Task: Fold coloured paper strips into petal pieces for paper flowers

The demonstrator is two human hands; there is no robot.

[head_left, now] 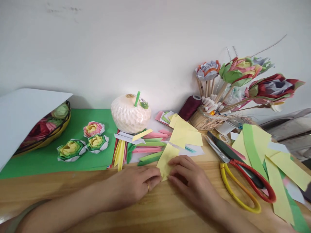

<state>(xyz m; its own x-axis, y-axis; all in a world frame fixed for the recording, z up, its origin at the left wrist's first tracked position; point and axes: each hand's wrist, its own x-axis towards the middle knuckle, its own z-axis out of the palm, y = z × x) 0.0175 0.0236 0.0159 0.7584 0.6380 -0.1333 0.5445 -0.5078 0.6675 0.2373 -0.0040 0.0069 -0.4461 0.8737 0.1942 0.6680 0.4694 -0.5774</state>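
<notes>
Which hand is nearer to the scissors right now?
Right. The right hand rests on the yellow paper piece, just left of the scissors with bare wood between them. The left hand presses the same paper from the far side, farther away.

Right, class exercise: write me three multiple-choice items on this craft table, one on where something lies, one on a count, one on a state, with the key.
1. Where do the scissors lie?
A. right of both hands
B. in the basket
C. on the green sheet

2. How many finished paper flowers sit on the green sheet?
A. one
B. three
C. six

3. What are the left hand and right hand doing?
A. holding the scissors
B. resting apart, empty
C. pressing a yellow paper on the table

Key: 1 A, they lie on the wood beside the right hand; 2 B, three lie clustered there; 3 C, fingertips of both meet on the yellow piece.
</notes>
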